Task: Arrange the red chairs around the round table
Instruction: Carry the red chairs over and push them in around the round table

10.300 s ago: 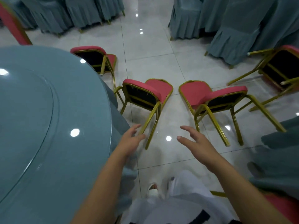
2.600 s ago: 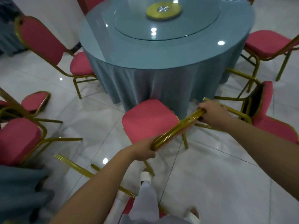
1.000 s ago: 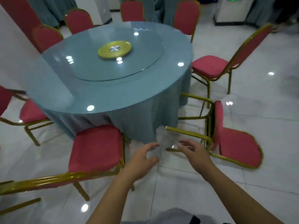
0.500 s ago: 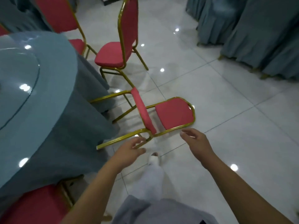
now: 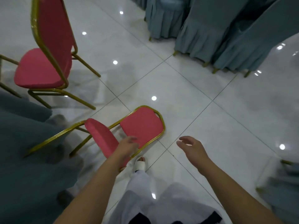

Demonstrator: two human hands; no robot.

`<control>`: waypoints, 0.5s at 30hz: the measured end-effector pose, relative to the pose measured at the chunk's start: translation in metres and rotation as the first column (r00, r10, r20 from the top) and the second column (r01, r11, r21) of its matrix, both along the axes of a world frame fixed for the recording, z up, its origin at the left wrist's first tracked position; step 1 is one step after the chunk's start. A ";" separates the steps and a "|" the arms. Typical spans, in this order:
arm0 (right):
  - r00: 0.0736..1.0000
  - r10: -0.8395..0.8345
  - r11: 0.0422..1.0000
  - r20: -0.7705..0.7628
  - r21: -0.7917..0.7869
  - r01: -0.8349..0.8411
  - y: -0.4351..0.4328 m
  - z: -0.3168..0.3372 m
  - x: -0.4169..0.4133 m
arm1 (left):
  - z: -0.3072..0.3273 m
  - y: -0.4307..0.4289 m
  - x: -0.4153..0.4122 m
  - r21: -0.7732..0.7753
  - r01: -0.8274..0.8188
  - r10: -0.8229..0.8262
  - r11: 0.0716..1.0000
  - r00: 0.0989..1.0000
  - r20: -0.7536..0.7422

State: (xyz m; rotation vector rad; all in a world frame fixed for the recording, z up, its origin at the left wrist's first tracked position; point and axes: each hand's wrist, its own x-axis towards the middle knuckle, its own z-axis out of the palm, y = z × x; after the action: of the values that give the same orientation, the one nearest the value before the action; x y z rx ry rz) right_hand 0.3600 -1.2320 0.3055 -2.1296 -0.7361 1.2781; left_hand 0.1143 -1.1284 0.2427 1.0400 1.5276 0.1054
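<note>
A red chair with a gold frame [image 5: 140, 125] lies tipped over on the white floor, its backrest flat on the tiles and its seat standing on edge. My left hand [image 5: 127, 147] reaches over the seat and lower backrest, fingers relaxed, holding nothing. Just right of the backrest's frame, my right hand [image 5: 192, 148] hovers open above the floor. Another red chair [image 5: 48, 59] stands upright at the upper left, facing the round table's blue-grey cloth [image 5: 24, 143], which fills the left edge.
Several chairs in blue-grey covers [image 5: 210, 29] stand in a row at the upper right. Another covered piece [image 5: 281, 191] sits at the right edge. My foot in a white sandal [image 5: 140, 164] is by the fallen chair. Glossy floor tiles spread across the middle.
The view has closed in on the fallen chair. My left hand has moved from the chair's leg over the seat; my right hand stays open beside the backrest.
</note>
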 end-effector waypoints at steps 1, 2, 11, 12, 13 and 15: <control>1.000 0.002 1.000 0.002 0.002 -0.002 0.016 0.002 0.005 | -0.006 0.012 0.006 -0.025 -0.023 0.023 0.999 1.000 0.005; 1.000 0.006 1.000 0.003 0.003 -0.006 0.030 0.004 0.011 | -0.011 0.020 0.012 -0.048 -0.046 0.046 0.998 0.999 0.000; 0.993 0.113 0.993 0.018 -0.029 -0.113 0.165 -0.009 0.096 | -0.052 0.086 0.064 -0.194 -0.315 0.308 0.929 0.949 -0.070; 0.988 0.154 0.987 0.018 -0.040 -0.153 0.185 -0.017 0.110 | -0.059 0.094 0.070 -0.188 -0.357 0.346 0.915 0.934 -0.092; 0.979 0.201 0.978 0.018 -0.057 -0.200 0.208 -0.026 0.123 | -0.066 0.102 0.075 -0.178 -0.405 0.389 0.897 0.913 -0.120; 0.945 0.327 0.941 0.010 -0.098 -0.324 0.257 -0.043 0.149 | -0.079 0.113 0.083 -0.131 -0.533 0.503 0.836 0.839 -0.206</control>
State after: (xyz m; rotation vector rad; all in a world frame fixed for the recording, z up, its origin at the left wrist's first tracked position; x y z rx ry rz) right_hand 0.5093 -0.9751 0.2626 -2.1661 -1.0959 1.4812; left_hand 0.1975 -1.0155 0.1641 0.4689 1.9051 0.2590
